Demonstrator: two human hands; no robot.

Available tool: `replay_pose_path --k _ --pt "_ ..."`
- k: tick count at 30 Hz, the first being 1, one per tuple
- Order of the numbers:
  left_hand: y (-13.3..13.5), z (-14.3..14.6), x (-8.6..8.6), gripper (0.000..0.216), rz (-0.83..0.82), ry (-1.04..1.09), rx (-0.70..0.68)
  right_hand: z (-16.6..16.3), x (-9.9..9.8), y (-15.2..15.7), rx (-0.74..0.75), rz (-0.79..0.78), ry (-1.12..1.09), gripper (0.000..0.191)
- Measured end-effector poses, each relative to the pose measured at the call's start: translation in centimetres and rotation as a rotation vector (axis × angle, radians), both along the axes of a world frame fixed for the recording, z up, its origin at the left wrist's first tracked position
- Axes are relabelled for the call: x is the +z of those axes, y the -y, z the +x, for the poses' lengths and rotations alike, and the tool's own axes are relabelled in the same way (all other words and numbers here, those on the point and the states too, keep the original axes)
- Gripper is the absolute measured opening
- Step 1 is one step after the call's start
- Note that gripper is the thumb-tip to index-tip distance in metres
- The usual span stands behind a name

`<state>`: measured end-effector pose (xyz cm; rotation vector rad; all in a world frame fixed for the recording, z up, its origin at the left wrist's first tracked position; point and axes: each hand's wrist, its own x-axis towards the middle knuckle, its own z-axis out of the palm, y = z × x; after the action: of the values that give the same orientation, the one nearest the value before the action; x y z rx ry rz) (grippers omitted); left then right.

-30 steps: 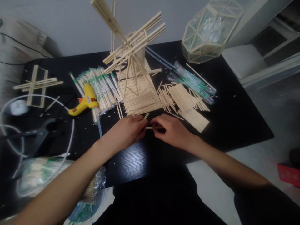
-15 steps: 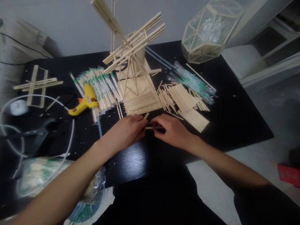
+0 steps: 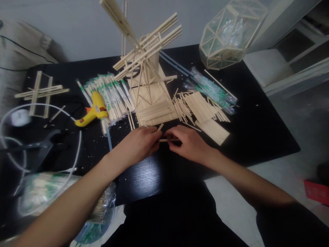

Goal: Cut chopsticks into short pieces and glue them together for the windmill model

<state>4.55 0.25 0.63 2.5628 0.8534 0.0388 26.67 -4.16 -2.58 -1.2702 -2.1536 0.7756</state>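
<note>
Close together near the middle of the black table, my left hand point(image 3: 146, 142) and my right hand point(image 3: 187, 142) are both closed on thin wooden sticks point(image 3: 163, 140). One stick spans the gap between the fingers, and a short end pokes up by the left fingertips. My fingers hide the rest of them. Just beyond stands a windmill-like model point(image 3: 144, 65) of wooden sticks, its crossed blades rising over a slatted base point(image 3: 156, 115). Right of the base lie two flat panels of joined sticks point(image 3: 202, 106) and several loose short sticks point(image 3: 182, 108).
A yellow glue gun point(image 3: 94, 109) rests on wrapped chopsticks point(image 3: 113, 96) at left. Pliers point(image 3: 47, 145), a stick frame point(image 3: 41, 91) and a plastic bag of sticks point(image 3: 51, 188) lie farther left. Plastic wrappers point(image 3: 210, 89) and a faceted stick-framed container point(image 3: 228, 37) are at the right.
</note>
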Motion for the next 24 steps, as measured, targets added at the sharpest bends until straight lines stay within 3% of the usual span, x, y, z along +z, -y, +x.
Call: replay_pose_path --k 24 --pt "0.00 -0.11 -0.31 0.010 0.013 0.022 -0.003 0.00 -0.05 0.02 0.001 0.034 0.007 0.023"
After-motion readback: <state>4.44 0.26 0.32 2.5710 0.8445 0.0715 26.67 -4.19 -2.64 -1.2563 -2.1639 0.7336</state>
